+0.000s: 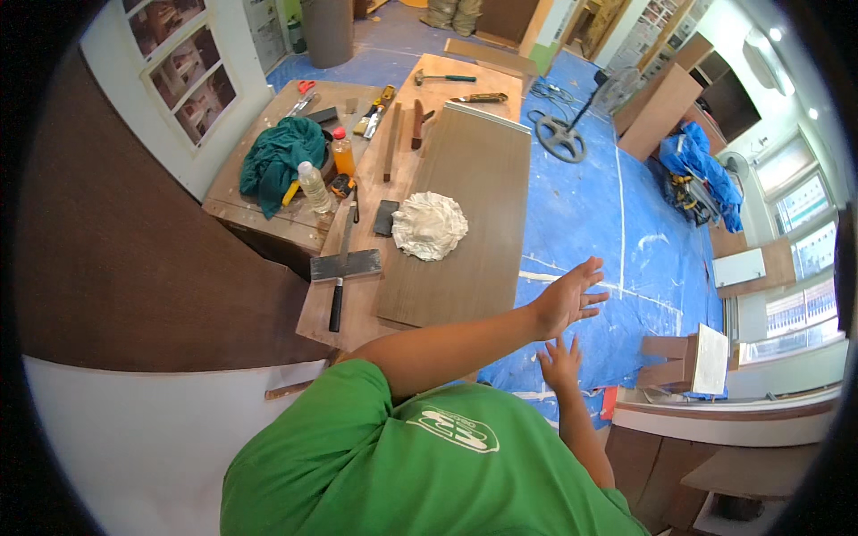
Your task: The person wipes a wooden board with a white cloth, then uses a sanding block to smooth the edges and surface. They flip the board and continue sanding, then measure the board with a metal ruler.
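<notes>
My left hand (572, 299) is stretched out with spread fingers just past the right edge of a grey-brown board (478, 170). My right hand (561, 364) is open a little below it, fingers apart, nothing visible in either. The board lies on a wooden bench (344, 317) and carries a crumpled white round cloth (429, 226) beside a dark block (386, 217). Left of these are a black-handled, wide-bladed tool (345, 264), a wooden strip (393, 143) and a brown-handled tool (417, 125). A hammer (447, 78) and a knife (478, 97) lie at the far end.
A side table (228, 205) holds a teal cloth (279, 161), two bottles (315, 188) and several tools. Blue sheeting (626, 223) covers the floor. A standing fan (559, 136), leaning wooden panels (661, 107), a blue-covered heap (702, 179) and a small wooden stand (684, 362) are on the right.
</notes>
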`<action>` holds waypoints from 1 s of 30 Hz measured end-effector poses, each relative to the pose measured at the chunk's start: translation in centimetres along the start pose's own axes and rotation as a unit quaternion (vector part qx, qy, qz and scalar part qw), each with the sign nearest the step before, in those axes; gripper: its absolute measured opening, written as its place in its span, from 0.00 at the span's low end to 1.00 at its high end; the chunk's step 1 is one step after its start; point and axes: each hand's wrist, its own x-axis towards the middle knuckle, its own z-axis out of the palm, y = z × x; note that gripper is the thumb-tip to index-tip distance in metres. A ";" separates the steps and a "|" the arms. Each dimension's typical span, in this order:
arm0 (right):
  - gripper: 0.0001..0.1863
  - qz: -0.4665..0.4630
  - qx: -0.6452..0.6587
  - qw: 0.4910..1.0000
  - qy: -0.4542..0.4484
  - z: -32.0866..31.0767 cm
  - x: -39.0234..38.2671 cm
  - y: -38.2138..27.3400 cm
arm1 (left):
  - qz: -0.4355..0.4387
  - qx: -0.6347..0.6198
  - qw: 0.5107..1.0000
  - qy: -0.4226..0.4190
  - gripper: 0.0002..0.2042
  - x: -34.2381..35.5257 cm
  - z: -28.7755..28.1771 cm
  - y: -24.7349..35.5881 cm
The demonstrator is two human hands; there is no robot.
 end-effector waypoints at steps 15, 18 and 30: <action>0.37 0.522 0.338 0.773 -0.127 10.8 -27.4 13.2 | -0.077 0.283 0.902 0.317 0.24 -19.8 -23.4 -5.0; 0.40 0.553 0.428 0.704 -0.121 11.4 -27.6 10.7 | -0.072 0.322 0.894 0.301 0.24 -19.7 -23.8 -5.2; 0.47 0.549 0.719 0.417 -0.089 3.1 -25.4 11.9 | 0.046 0.623 0.776 0.086 0.24 -13.2 -19.5 -5.3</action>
